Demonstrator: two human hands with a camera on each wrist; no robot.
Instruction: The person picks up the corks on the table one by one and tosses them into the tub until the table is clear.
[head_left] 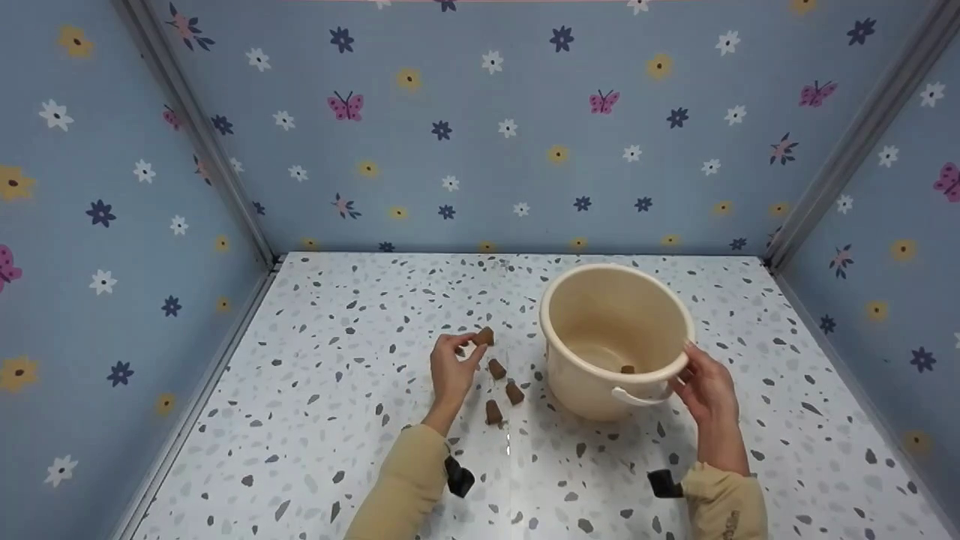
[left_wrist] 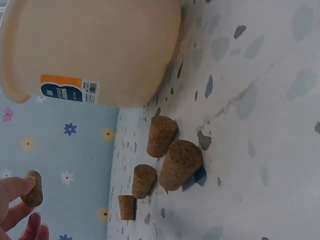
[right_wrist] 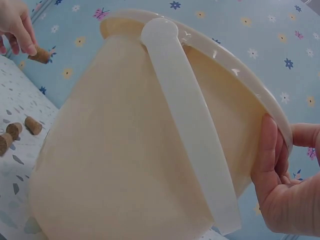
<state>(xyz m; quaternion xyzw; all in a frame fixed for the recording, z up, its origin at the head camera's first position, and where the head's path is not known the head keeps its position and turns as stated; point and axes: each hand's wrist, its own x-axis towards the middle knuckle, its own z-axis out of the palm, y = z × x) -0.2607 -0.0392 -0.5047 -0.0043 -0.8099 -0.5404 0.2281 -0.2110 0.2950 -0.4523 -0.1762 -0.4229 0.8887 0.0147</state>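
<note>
My left hand [head_left: 452,369] pinches a brown tapered cork [left_wrist: 33,189] between thumb and fingers, held up off the table. Several more corks [head_left: 493,412] lie on the table between that hand and a cream plastic bucket [head_left: 592,390]. At the bucket's right side my right hand [head_left: 709,384] grips the rim, thumb on one side of the wall and fingers on the other, as the right wrist view [right_wrist: 292,185] shows of this hand. Inside, on the bottom, one cork [head_left: 628,369] shows partly above the near rim.
The bucket's white handle [right_wrist: 192,130] hangs down on its near side. A label [left_wrist: 70,88] is stuck on its wall. The speckled white table [head_left: 315,420] is bounded by flowered blue panels [head_left: 465,97] at the back and sides, with grey metal posts [head_left: 202,135] at the corners.
</note>
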